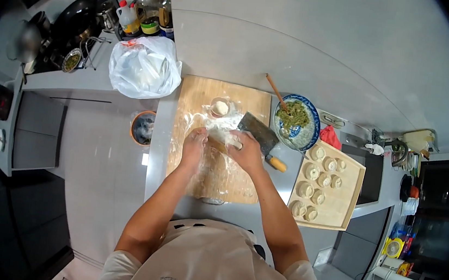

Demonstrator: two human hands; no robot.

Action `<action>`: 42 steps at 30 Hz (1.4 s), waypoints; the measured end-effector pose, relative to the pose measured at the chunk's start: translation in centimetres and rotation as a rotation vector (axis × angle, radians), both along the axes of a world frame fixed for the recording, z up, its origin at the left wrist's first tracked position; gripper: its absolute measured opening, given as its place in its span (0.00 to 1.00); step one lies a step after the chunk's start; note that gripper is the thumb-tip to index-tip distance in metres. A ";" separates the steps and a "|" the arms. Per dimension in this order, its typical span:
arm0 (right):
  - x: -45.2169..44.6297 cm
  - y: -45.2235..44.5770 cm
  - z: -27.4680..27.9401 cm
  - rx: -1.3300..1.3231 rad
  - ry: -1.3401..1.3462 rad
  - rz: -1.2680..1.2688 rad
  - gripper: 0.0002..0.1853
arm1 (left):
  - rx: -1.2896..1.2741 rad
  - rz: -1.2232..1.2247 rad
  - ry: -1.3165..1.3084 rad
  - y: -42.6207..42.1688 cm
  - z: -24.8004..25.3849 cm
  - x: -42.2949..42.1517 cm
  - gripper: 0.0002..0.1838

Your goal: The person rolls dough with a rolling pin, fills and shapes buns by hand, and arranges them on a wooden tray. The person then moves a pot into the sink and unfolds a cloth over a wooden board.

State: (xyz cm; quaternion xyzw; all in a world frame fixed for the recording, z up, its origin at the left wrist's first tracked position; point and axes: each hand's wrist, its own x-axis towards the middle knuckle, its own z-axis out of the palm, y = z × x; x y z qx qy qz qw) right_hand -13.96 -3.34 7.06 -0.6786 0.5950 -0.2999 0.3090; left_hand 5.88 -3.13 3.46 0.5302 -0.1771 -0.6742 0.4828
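Note:
My left hand (195, 142) is closed round the left end of a wooden rolling pin (216, 143), low over the floured wooden board (191, 95). At the pin's other end my right hand (247, 152) is closed too. Something pale, perhaps dough, shows at its fingertips; its exact shape is unclear. Just beyond the hands lies loose white flour (229, 122). Farther up the board is a small round dish (220, 107) with a pale lump in it. Beside my right hand a cleaver (259, 133) lies flat, its yellowish handle over the board's right edge.
Right of the board stand a blue-patterned bowl (306, 135) of green filling with a wooden stick in it, and a wooden tray (337, 209) with several shaped dough pieces. A white plastic bag (144, 69) sits at the upper left. A bin (142, 127) stands on the floor.

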 end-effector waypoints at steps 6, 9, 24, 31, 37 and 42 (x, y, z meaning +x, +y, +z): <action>1.7 -3.7 -4.2 0.059 0.354 0.133 0.29 | -0.092 0.012 -0.293 -1.4 -3.5 0.2 0.10; 1.5 -4.0 -5.1 0.019 0.386 0.180 0.28 | -0.001 0.011 -0.292 -1.5 -3.7 0.7 0.10; 2.2 -4.0 -6.2 -0.065 0.418 0.137 0.24 | -0.145 -0.100 -0.522 -0.3 -2.5 2.2 0.14; -6.4 7.4 0.8 -0.004 -0.024 -0.329 0.23 | -0.354 -0.292 -0.442 2.2 1.3 -5.5 0.12; -17.4 21.4 3.8 -0.058 0.018 -0.701 0.22 | -0.494 -0.709 -0.264 8.8 1.7 -20.2 0.14; -28.9 28.2 3.5 -0.089 0.115 -0.901 0.22 | -0.484 -0.856 -0.307 14.6 2.0 -31.6 0.15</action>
